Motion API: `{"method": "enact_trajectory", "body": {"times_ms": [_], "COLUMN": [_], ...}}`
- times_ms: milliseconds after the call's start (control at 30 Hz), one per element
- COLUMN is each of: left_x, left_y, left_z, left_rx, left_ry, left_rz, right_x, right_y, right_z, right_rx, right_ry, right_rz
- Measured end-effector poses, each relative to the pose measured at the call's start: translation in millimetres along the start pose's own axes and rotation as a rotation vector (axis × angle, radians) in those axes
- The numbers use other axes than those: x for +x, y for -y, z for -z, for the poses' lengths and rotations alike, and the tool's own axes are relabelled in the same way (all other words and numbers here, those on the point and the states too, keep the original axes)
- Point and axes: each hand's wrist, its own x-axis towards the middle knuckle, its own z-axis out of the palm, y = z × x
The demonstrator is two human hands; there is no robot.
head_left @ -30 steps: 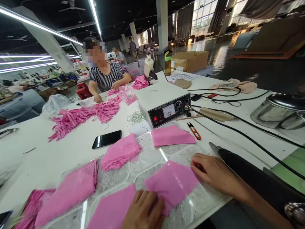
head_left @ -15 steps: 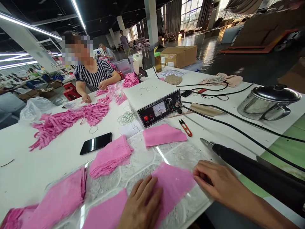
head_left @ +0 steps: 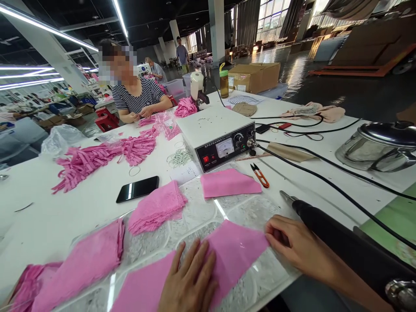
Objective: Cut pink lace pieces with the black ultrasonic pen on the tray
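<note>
Near the front edge of the table lies a pink fabric piece (head_left: 235, 251), flat on a clear plastic sheet (head_left: 208, 216). My left hand (head_left: 190, 277) rests on its left part, palm down with the fingers stretched out. At the right corner of this piece my right hand (head_left: 289, 238) has thumb and forefinger pinched together on the cloth. Another pink piece (head_left: 146, 281) extends out from under my left hand. Just beyond my right hand is a black handheld tool (head_left: 328, 229) with a metal tip, its body running behind my forearm.
Pink fabric stacks (head_left: 156, 206) lie left, beside a phone (head_left: 138, 189). Behind stands a control box (head_left: 224, 149) with a black cable (head_left: 312, 180); orange-handled thread snips (head_left: 260, 175) lie near it. A lidded glass pot (head_left: 377, 147) stands right. A co-worker (head_left: 139, 99) sits opposite.
The view has shifted slightly, so the table things appear a little farther right. My hands stay on the same fabric piece. The co-worker's hands have come together.
</note>
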Motion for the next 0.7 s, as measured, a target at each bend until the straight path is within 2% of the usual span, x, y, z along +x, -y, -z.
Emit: {"method": "enact_trajectory", "body": {"times_ms": [233, 367, 567, 700], "left_x": [-4.3, -8.3, 3.8, 15.3], "left_y": [-2.3, -2.3, -1.2, 1.0], "left_z": [-1.9, -3.5, 2.9, 3.7], "left_rx": [0.035, 0.067, 0.01, -0.045], "left_ry": [0.012, 0.056, 0.179, 0.304], "left_rz": [0.01, -0.01, -0.128, -0.111], "right_x": [6.9, 5.6, 0.7, -0.6], "right_y": [3.2, 2.7, -13.5, -21.1], "right_z": [-2.3, -2.3, -9.6, -13.8], "right_rx": [-0.069, -0.109, -0.158, -0.177], "right_ry": [-0.029, -0.024, -0.072, -0.098], "right_rz": [-0.022, -0.01, 0.091, 0.15]}}
